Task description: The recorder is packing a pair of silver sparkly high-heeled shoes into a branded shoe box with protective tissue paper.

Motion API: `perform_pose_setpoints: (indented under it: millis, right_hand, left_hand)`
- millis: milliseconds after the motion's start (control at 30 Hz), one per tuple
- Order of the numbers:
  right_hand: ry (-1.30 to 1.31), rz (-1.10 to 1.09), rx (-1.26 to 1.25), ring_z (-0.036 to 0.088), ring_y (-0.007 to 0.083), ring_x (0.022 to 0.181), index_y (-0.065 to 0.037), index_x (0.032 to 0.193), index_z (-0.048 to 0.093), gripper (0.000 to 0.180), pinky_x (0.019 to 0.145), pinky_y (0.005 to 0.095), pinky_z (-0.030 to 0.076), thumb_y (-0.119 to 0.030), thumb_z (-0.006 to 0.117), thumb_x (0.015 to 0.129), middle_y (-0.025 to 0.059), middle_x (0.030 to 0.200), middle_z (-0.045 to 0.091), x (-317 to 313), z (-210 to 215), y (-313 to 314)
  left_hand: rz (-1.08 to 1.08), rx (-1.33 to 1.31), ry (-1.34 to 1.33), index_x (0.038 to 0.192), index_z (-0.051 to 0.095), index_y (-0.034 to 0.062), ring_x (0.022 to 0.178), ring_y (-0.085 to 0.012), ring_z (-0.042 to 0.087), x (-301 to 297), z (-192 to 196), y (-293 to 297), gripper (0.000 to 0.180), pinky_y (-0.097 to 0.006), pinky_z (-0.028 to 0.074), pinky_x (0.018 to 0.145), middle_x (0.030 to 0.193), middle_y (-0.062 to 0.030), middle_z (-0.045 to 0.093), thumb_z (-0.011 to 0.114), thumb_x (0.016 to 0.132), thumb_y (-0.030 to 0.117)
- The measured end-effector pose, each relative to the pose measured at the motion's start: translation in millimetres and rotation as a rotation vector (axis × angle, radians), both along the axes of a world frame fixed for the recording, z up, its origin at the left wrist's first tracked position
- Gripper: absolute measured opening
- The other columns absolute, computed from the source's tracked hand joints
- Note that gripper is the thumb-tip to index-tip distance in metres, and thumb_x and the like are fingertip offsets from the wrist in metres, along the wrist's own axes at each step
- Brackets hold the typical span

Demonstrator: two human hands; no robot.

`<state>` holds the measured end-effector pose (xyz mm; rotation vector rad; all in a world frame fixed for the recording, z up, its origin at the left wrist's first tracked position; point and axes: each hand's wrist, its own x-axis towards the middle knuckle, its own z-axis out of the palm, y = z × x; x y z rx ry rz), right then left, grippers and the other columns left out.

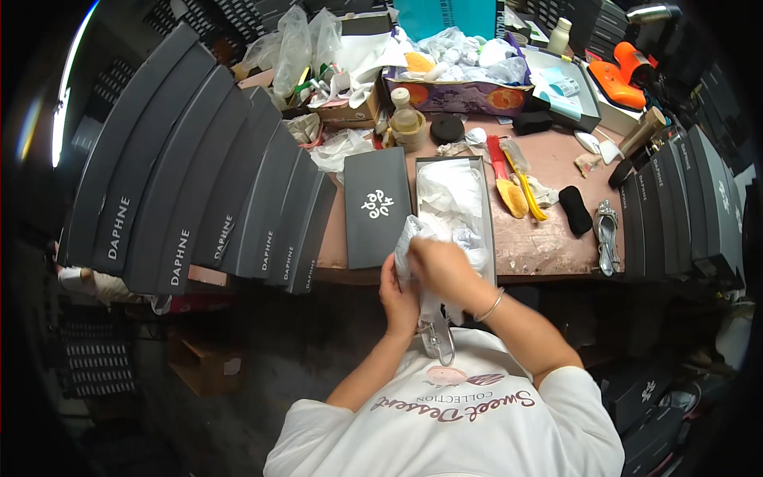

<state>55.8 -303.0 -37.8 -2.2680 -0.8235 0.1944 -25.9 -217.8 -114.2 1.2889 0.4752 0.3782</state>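
Note:
My left hand (397,296) is closed on a sandal (438,340) partly covered in thin white wrapping (405,238). The sandal's clear, silvery end sticks out below my hands, close to my shirt. My right hand (445,272), with a bracelet at the wrist, is over the wrapping with its fingers bent in and slightly blurred; the fingertips are hard to see. Just beyond my hands lies an open shoe box (490,230) with crumpled white tissue paper (449,187) inside. Left of it lies a dark grey box lid (375,208).
Tall stacks of dark shoe boxes (191,171) and more boxes (675,211) flank the pinkish table (540,254). A jewelled sandal (606,237), black pad (575,211), red brush (499,159) and yellow-handled brush (531,191) lie right. Behind stand a glue jar (408,127) and a carton (457,97).

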Motion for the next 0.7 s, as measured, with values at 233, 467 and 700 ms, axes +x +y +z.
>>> perform_pose_setpoints:
  millis: [233, 467, 700]
  right_hand:
    - [-0.295, 0.212, -0.024, 0.059, 0.0283, 0.062, -0.006, 0.083, 0.054, 0.016, 0.057, 0.0390, 0.046, -0.016, 0.063, 0.075, 0.0086, 0.071, 0.057, -46, -15, -25]
    - [-0.355, 0.412, -0.133, 0.059, 0.0194, 0.074, -0.003, 0.101, 0.059, 0.026, 0.066, 0.0319, 0.043, -0.012, 0.060, 0.078, 0.0054, 0.081, 0.058, -62, -13, -45]
    - [-0.219, 0.204, -0.254, 0.054, 0.0251, 0.096, -0.005, 0.112, 0.060, 0.043, 0.079, 0.0390, 0.041, -0.017, 0.070, 0.072, 0.0115, 0.108, 0.056, -68, 34, -85]
  left_hand:
    - [-0.413, -0.798, -0.062, 0.147, 0.021, 0.0064, 0.128, -0.0269, 0.043, -30, 15, 33, 0.067, -0.042, 0.037, 0.105, 0.142, -0.0150, 0.040, 0.050, 0.090, 0.026]
    - [-0.582, -0.130, 0.131, 0.142, 0.025, 0.0019, 0.117, -0.0195, 0.048, 3, 18, 31, 0.072, -0.034, 0.040, 0.100, 0.129, -0.0126, 0.048, 0.065, 0.082, 0.006]
    - [-0.460, 0.316, 0.067, 0.140, 0.024, 0.0018, 0.112, -0.0268, 0.056, -3, -1, 31, 0.077, -0.036, 0.043, 0.096, 0.122, -0.0216, 0.055, 0.070, 0.078, 0.006]
